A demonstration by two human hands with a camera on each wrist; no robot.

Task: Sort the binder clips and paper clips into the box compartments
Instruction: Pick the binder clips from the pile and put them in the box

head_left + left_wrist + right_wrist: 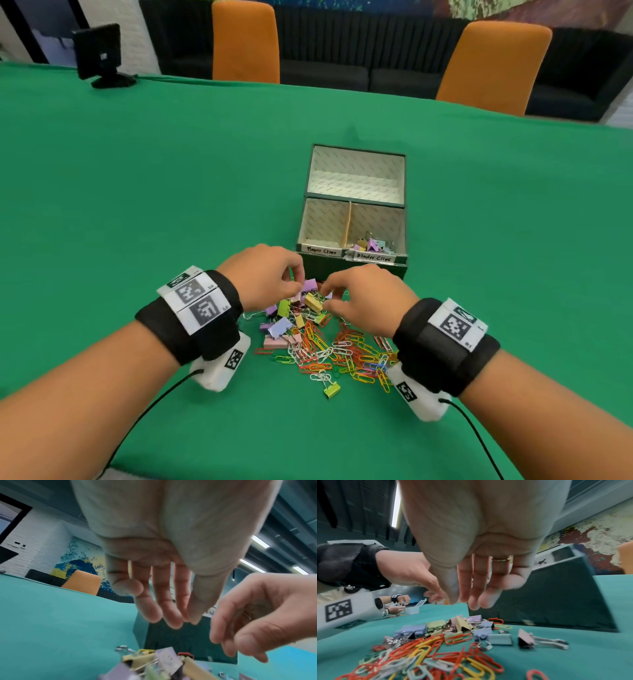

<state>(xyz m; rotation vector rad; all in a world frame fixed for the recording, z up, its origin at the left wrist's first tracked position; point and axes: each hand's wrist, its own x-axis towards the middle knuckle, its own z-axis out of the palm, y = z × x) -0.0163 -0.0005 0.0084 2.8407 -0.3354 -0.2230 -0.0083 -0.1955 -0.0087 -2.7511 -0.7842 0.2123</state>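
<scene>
Mid-sort. Both hands hover over the pile (318, 335) on the green table (137, 171), just in front of the box (352, 263). My left hand (263, 274) and right hand (366, 298) hold nothing, fingers loosely extended. Next I need one binder clip (313, 301) pinched clear of the tangled paper clips (346, 353). The head view alone shows clips already in the right front compartment; the wrist views show bare fingertips.
</scene>
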